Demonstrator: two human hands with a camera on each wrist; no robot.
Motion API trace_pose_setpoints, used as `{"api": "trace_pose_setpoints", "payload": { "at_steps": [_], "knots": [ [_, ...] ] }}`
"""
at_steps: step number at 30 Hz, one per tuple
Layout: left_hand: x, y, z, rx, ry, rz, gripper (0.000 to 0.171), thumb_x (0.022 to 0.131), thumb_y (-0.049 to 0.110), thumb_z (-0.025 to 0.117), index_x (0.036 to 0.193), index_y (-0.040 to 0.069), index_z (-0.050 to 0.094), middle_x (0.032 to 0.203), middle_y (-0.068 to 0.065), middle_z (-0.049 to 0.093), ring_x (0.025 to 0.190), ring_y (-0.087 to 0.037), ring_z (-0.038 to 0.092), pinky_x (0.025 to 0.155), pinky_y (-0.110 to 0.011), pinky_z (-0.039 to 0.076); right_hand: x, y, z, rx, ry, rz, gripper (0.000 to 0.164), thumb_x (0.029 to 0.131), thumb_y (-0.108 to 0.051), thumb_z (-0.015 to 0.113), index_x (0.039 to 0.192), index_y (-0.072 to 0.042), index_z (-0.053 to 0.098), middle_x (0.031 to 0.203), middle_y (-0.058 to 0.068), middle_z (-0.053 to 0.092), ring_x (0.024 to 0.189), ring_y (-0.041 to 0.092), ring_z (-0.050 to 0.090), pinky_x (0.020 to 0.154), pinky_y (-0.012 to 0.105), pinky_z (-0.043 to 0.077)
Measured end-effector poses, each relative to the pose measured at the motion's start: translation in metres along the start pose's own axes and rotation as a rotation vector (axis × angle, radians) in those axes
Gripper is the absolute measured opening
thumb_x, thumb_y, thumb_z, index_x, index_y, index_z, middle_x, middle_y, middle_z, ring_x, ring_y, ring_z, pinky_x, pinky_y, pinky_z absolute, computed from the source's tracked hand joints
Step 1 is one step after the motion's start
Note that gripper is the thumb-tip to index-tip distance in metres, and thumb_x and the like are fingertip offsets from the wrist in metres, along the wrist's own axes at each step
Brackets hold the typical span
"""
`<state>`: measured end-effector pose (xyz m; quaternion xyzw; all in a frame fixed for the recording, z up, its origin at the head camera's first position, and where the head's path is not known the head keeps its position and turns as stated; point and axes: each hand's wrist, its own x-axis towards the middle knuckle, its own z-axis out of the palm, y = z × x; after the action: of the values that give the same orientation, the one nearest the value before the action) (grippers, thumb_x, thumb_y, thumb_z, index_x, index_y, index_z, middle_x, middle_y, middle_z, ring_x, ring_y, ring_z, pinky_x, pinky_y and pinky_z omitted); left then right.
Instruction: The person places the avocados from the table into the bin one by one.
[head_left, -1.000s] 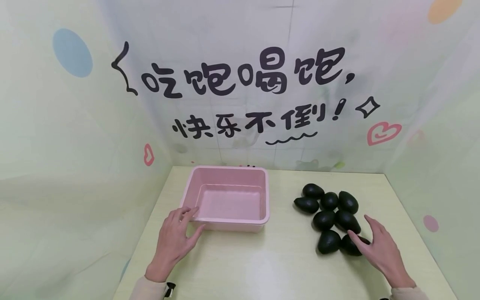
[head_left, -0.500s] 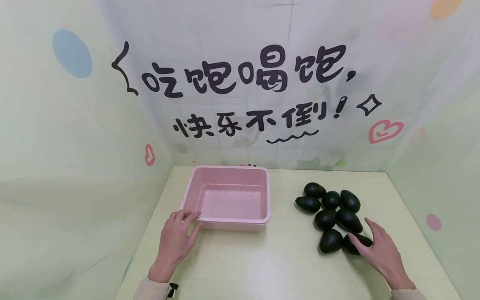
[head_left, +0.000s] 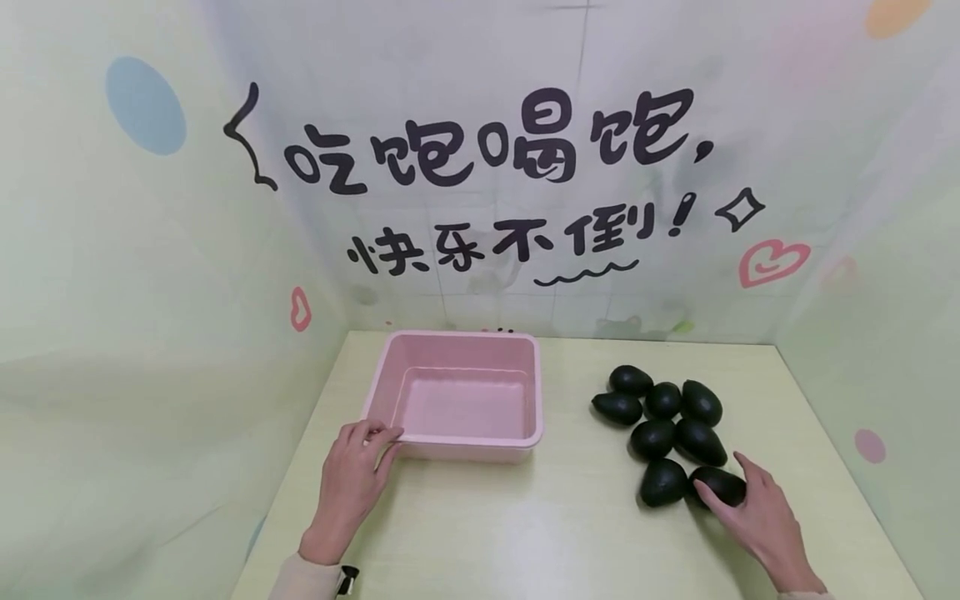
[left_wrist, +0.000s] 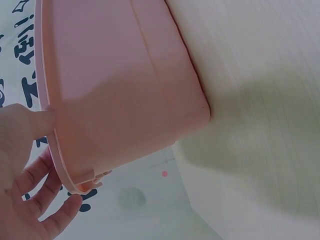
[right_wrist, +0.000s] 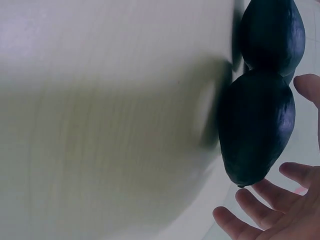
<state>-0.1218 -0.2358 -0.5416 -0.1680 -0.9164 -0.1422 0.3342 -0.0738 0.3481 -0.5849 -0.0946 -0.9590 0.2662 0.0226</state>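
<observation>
My left hand (head_left: 352,475) pinches the near left corner of a pink plastic bin (head_left: 467,452). In the left wrist view the thumb (left_wrist: 42,122) lies on the outer side of the rim, with the other fingers beyond it. My right hand (head_left: 761,512) is spread around the nearest dark avocado (head_left: 722,482). The right wrist view shows this avocado (right_wrist: 257,125) between the thumb and the fingers, with a gap at the thumb; contact at the fingertips is unclear. Several more avocados (head_left: 652,438) lie in a cluster behind and to its left.
Both the bin and the avocados stand on a pale wooden table (head_left: 517,533). The bin's inside shows a bare floor. A printed cloth (head_left: 480,250) with dark lettering hangs along the table's back edge, with cloth on both sides too.
My left thumb and fingers have closed onto the bin's rim. My right hand has lowered slightly around the nearest avocado. The bin and the avocados keep their places.
</observation>
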Motion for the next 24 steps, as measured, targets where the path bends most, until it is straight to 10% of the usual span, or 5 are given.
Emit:
{"api": "trace_pose_setpoints", "payload": {
  "at_steps": [24],
  "knots": [
    [0.0070,-0.0002,-0.0024,0.003,-0.033,-0.036,0.023,0.080,0.013,0.093,0.100,0.014,0.083,0.100,-0.009,0.071,0.096,-0.038,0.065,0.071,-0.049,0.057,-0.0064,0.0019,0.0060,-0.004,-0.039,0.034,0.099,0.093,-0.065,0.071,0.156,0.006,0.041,0.148,0.040,0.047,0.128,0.062,0.052,0.090,0.075,0.048]
  ]
}}
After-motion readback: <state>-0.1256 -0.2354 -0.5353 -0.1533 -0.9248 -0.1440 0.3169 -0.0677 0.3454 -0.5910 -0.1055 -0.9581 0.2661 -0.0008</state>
